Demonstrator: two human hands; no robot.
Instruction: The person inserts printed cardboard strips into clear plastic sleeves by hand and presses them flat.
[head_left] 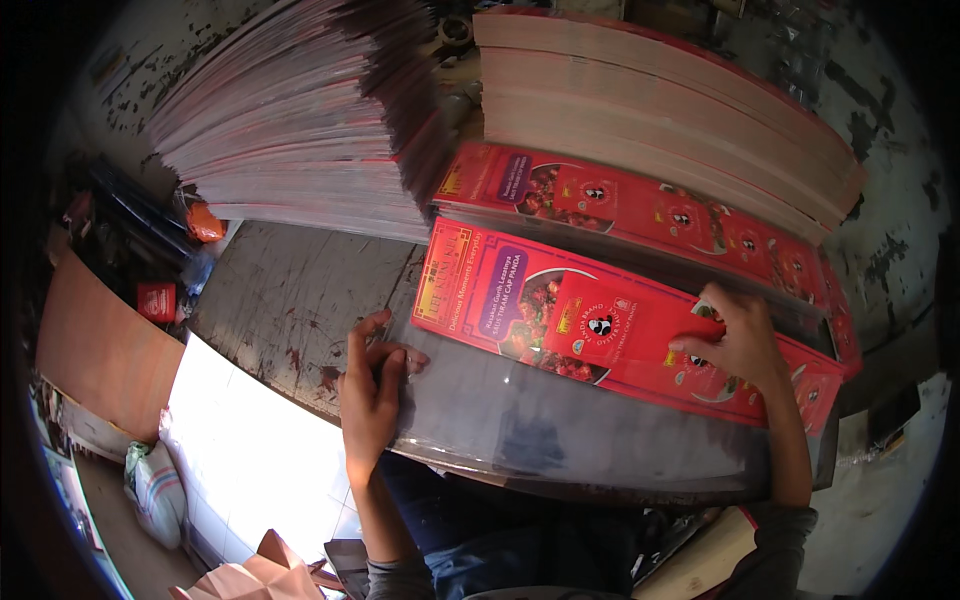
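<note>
A long red printed strip (640,335) with food pictures lies slantwise on the table in front of me, over clear plastic sheeting (480,400). My right hand (745,335) grips the strip near its right end, thumb on the printed face and fingers at the far edge. At the left corner of the sheeting, my left hand (372,395) pinches the plastic between thumb and curled fingers, its index finger raised. Just beyond lies a pile of matching red strips (640,200), partly covered by the near strip.
A tall stack of thin sheets (290,130) stands far left, its edges fanned. Another thick stack (650,110) rises at the far right. Scratched dark tabletop (290,290) shows on the left. Beside it are an orange bundle (206,222), a red box (157,301) and a brown board (105,345).
</note>
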